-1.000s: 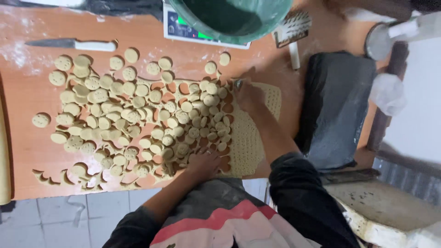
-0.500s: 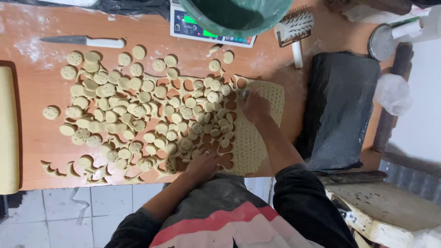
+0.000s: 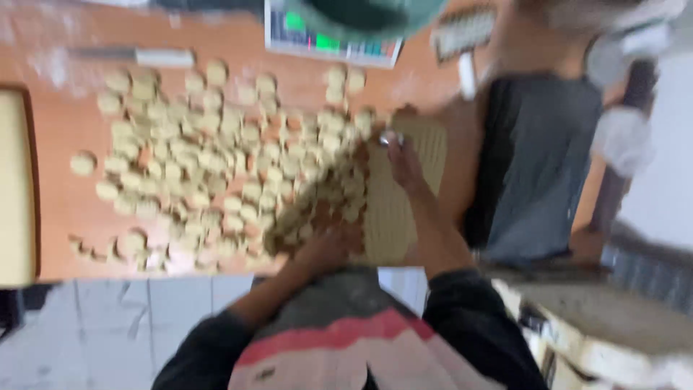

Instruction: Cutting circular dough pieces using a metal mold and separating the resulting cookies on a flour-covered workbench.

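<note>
The view is smeared by motion. Several round pale dough discs (image 3: pixel 216 166) cover the orange table (image 3: pixel 65 217). My left hand (image 3: pixel 325 249) lies on the discs at the near edge of the pile; blur hides its fingers. My right hand (image 3: pixel 406 165) reaches over a pale perforated mat (image 3: pixel 390 224) on the right of the pile. A small shiny metal piece (image 3: pixel 390 138) is pinched at its fingertips. Some discs lie on the mat's left edge.
A knife (image 3: pixel 137 56) lies at the far left. A scale (image 3: pixel 332 45) carries a green bowl (image 3: pixel 368 13). A dark grey slab (image 3: pixel 538 166) is on the right, and a pale board (image 3: pixel 14 188) on the left edge. Tiled floor (image 3: pixel 137 318) lies below.
The view has shifted and blurred. My right hand has drawn a little nearer over the mat, and my left hand has stayed on the discs at the table's near edge.
</note>
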